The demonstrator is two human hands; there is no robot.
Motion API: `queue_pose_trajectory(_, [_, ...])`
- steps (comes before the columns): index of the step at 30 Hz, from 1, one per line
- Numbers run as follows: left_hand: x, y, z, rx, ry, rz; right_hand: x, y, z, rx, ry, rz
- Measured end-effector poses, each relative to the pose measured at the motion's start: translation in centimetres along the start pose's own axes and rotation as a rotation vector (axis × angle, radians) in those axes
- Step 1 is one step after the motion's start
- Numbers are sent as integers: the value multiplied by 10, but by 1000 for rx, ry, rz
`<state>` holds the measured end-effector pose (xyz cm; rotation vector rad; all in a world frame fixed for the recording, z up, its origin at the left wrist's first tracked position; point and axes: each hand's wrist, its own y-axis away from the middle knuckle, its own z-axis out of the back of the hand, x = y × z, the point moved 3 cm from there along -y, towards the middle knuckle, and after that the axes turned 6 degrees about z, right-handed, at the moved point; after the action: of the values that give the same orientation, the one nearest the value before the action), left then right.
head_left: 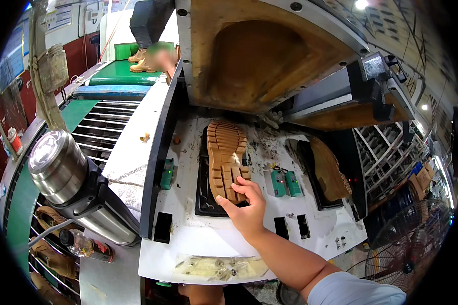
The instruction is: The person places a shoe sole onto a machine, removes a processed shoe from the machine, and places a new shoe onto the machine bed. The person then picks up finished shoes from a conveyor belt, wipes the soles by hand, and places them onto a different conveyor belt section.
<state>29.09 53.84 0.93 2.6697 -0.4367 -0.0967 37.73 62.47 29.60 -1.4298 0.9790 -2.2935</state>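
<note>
A tan rubber shoe sole point(227, 152) lies tread side up on a black pad point(212, 209) set in the white bed of a press machine. My right hand point(248, 206) reaches in from the lower right and grips the near end of the sole. Its thumb is at the near left edge and its fingers are bent over the tread. Whether an upper is joined beneath the sole is hidden. My left hand is not in view. Above the sole stands the raised press lid point(254, 56), with a brown hollowed pad inside.
Right of the sole, a second station holds another tan sole point(330, 170). Green sensor boxes point(286, 183) sit between the stations. At left are a steel flask point(81, 185), a bottle point(86, 245) and a roller conveyor point(107, 122) with boots. A caged fan point(409, 249) stands at right.
</note>
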Motion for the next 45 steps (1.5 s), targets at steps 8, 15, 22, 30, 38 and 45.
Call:
queue_pose_trajectory(8, [-1, 2, 3, 9, -22, -16, 10, -1, -2, 21, 165, 160])
queue_pose_trajectory(15, [12, 59, 34, 9, -114, -52, 17, -5, 0, 9, 252, 269])
queue_pose_trajectory(22, [8, 267, 13, -308, -541, -314, 21, -7, 22, -1, 166, 185])
queue_pose_trajectory(30, [-18, 276, -47, -61, -981, -631, 9, -44, 137, -302, 97, 173])
queue_pose_trajectory(38, [-29, 286, -13, 79, -1343, -480, -59, -75, 294, -24, 876, -184])
queue_pose_trajectory(45, [-26, 352, 125, -557, -865, -150, -158, -118, 344, 469, 392, -629])
